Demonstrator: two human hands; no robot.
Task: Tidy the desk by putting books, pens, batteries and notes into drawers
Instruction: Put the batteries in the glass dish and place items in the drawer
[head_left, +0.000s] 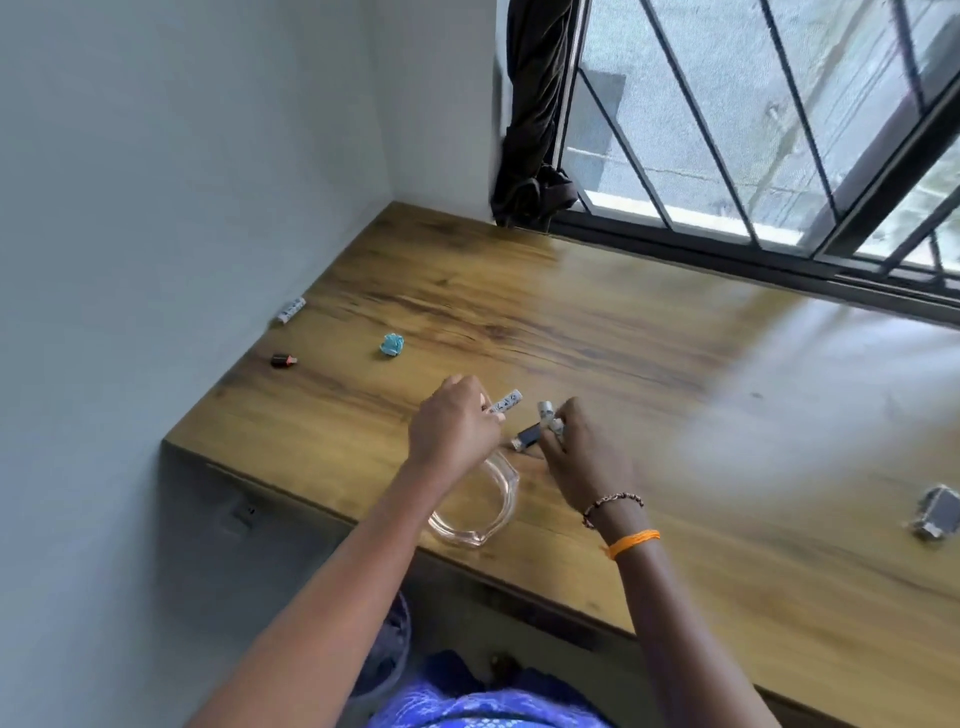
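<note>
My left hand (453, 426) grips a white patterned battery (506, 402) above the wooden desk (597, 332). My right hand (582, 457) pinches two small white batteries (549, 415) just right of it. A dark battery (525, 437) lies on the desk between the hands, touching my right fingers. Another white battery (290, 310) lies at the desk's far left edge by the wall. A crumpled blue note (391, 344) and a small dark red-tipped piece (283, 359) lie left of my hands.
A clear glass dish (501, 512) sits at the desk's front edge under my left wrist. A grey blurred object (937, 512) lies at the right. A barred window (753, 130) and dark curtain (535, 114) stand behind the desk. The wall closes the left side.
</note>
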